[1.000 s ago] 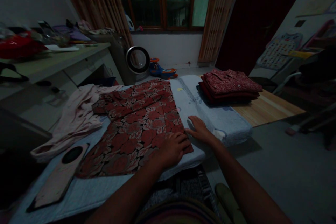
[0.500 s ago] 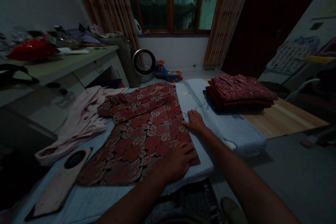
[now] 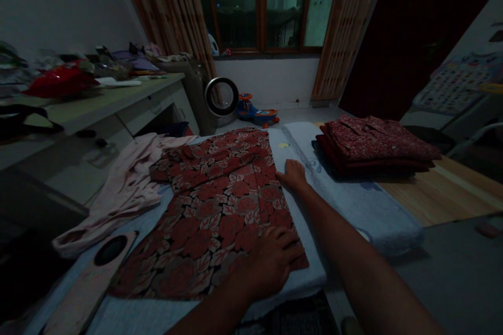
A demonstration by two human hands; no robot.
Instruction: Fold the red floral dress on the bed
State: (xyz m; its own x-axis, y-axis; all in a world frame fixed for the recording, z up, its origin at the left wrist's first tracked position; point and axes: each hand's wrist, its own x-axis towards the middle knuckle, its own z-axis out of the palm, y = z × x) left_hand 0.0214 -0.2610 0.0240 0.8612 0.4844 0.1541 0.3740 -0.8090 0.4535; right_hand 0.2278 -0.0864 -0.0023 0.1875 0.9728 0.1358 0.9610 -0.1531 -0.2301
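A short-sleeved garment [image 3: 220,209] with red roses and grey leaves on black lies spread over a light blue cover. My left hand [image 3: 273,259] rests on its lower right part, palm down with fingers apart. At the garment's right edge is my right hand [image 3: 293,175], also palm down; its thumb reaches the fabric edge and its fingers lie on the blue cover [image 3: 349,204]. Neither hand holds anything that I can see. A soft fold runs across the upper part of the garment.
A pile of folded red patterned clothes [image 3: 377,141] sits at the right, by a wooden board [image 3: 451,188]. Left of the garment lie a pale pink garment [image 3: 121,183] and a light flat object with a dark oval [image 3: 90,282]. A cluttered desk [image 3: 157,86] flanks the left side.
The camera view has shifted slightly, so the surroundings sit a little differently in the picture. Both hands keep nearly the same places on the rose-patterned garment, which looks unchanged.
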